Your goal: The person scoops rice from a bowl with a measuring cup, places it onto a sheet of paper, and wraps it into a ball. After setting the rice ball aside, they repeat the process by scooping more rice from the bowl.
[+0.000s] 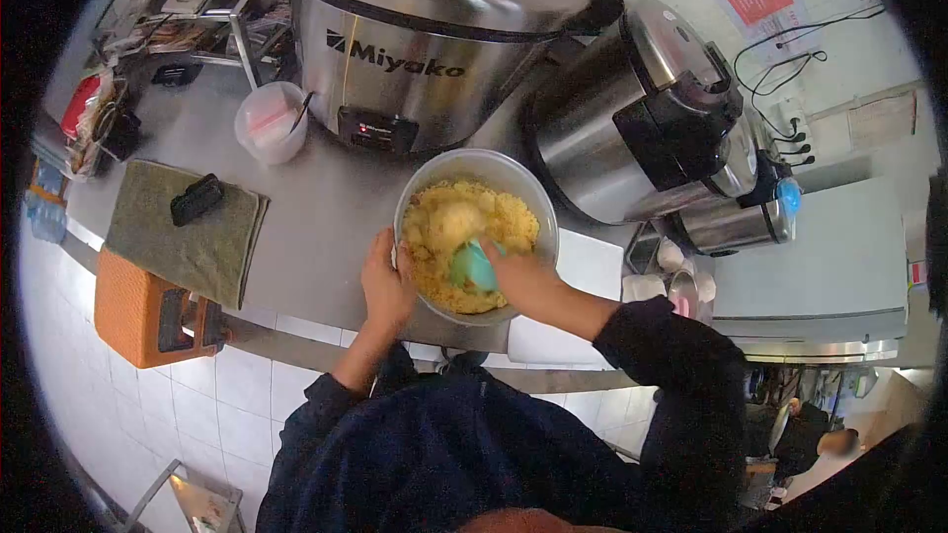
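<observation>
A round metal bowl (548, 237) of yellow, rice-like grains (513, 222) stands at the counter's front edge. Against its left rim rests my left hand (387, 281), its fingers wrapped round the outer wall. Inside the bowl my right hand (513, 274) grips a turquoise scoop (480, 265), which is blurred by motion and sits low among the grains. A paler, blurred clump (458, 224) lies in the middle of the grains, just above the scoop.
Behind the bowl stands a large Miyako cooker (415, 49), with another steel cooker (602, 128) to its right. A plastic tub (272, 123) and a green cloth (183, 232) are at left. An orange stool (143, 311) stands below. Another person (805, 434) is at lower right.
</observation>
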A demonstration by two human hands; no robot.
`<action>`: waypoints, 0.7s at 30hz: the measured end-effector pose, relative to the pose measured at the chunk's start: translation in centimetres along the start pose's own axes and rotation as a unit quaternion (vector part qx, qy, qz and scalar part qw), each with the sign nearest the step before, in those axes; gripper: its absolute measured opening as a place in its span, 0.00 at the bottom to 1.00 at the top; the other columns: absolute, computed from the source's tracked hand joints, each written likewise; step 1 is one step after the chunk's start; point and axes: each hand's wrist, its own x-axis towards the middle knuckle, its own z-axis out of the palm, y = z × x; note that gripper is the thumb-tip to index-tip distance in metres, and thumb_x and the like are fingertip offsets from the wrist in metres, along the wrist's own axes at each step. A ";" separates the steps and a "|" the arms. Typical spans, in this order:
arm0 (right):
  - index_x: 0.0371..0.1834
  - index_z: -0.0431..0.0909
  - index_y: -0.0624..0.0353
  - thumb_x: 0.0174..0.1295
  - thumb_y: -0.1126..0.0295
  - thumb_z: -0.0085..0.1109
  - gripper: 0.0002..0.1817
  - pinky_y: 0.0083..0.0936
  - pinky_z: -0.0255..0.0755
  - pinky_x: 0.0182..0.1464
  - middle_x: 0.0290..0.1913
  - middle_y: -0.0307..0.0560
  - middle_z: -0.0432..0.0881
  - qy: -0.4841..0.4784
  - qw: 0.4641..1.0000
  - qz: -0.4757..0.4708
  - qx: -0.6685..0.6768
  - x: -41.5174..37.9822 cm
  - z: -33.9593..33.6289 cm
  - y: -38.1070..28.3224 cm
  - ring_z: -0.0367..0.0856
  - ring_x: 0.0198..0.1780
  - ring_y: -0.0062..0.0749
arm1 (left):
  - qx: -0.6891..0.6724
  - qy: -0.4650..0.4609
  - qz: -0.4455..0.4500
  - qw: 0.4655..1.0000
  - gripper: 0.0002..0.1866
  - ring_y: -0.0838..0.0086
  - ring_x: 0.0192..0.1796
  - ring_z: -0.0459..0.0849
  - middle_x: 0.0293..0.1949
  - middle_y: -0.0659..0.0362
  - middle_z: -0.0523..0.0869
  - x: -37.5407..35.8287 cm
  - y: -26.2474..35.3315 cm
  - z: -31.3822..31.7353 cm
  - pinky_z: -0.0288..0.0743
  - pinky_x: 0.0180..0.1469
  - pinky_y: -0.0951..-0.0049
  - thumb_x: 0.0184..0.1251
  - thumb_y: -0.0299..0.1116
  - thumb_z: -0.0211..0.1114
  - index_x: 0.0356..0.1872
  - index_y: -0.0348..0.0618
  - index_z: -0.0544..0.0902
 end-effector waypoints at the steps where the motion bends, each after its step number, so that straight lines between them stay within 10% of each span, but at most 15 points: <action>1: 0.61 0.52 0.64 0.50 0.77 0.42 0.30 0.38 0.73 0.33 0.29 0.60 0.77 0.032 0.999 0.011 0.011 0.4 0.4 0.0 0.78 0.31 0.48 | -0.002 -0.003 -0.004 1.000 0.14 0.49 0.41 0.75 0.37 0.43 0.76 -0.1 0.0 0.0 0.68 0.42 0.59 0.61 0.30 0.48 0.44 0.33 0.72; 4: 0.62 0.50 0.66 0.51 0.77 0.43 0.31 0.38 0.73 0.34 0.30 0.62 0.76 -0.063 0.995 0.028 0.075 2.0 -2.6 0.9 0.78 0.33 0.50 | 0.027 0.008 0.011 1.000 0.14 0.48 0.40 0.74 0.37 0.43 0.75 0.3 -0.3 0.0 0.67 0.42 0.58 0.60 0.30 0.48 0.44 0.32 0.71; 10: 0.65 0.44 0.60 0.51 0.74 0.48 0.37 0.35 0.73 0.32 0.35 0.63 0.75 0.152 0.972 0.168 -0.064 2.4 -5.8 2.2 0.78 0.29 0.50 | 0.011 -0.006 -0.014 1.000 0.16 0.48 0.45 0.68 0.42 0.42 0.70 -2.4 -0.1 1.7 0.60 0.47 0.55 0.60 0.30 0.47 0.48 0.31 0.66; 14: 0.63 0.44 0.68 0.49 0.75 0.50 0.38 0.33 0.75 0.29 0.34 0.66 0.75 0.044 0.932 0.355 -0.061 5.2 0.0 0.8 0.79 0.34 0.45 | 0.028 0.007 -0.027 0.999 0.16 0.51 0.47 0.64 0.42 0.44 0.68 -4.0 1.1 2.4 0.55 0.49 0.55 0.60 0.31 0.46 0.48 0.33 0.64; 17: 0.63 0.43 0.69 0.50 0.76 0.48 0.36 0.34 0.74 0.30 0.33 0.67 0.75 0.158 0.934 0.320 -0.007 4.5 2.7 0.9 0.79 0.32 0.47 | 0.032 0.033 -0.003 0.999 0.16 0.54 0.47 0.64 0.41 0.46 0.68 -3.7 1.9 2.3 0.54 0.50 0.57 0.60 0.31 0.46 0.47 0.34 0.65; 21: 0.64 0.42 0.67 0.52 0.77 0.43 0.35 0.37 0.73 0.36 0.34 0.68 0.75 0.039 0.979 0.190 0.056 2.4 4.1 0.5 0.79 0.32 0.50 | -0.030 0.053 -0.011 0.998 0.16 0.55 0.46 0.64 0.40 0.46 0.68 -4.5 1.0 3.4 0.54 0.50 0.58 0.59 0.30 0.46 0.47 0.33 0.65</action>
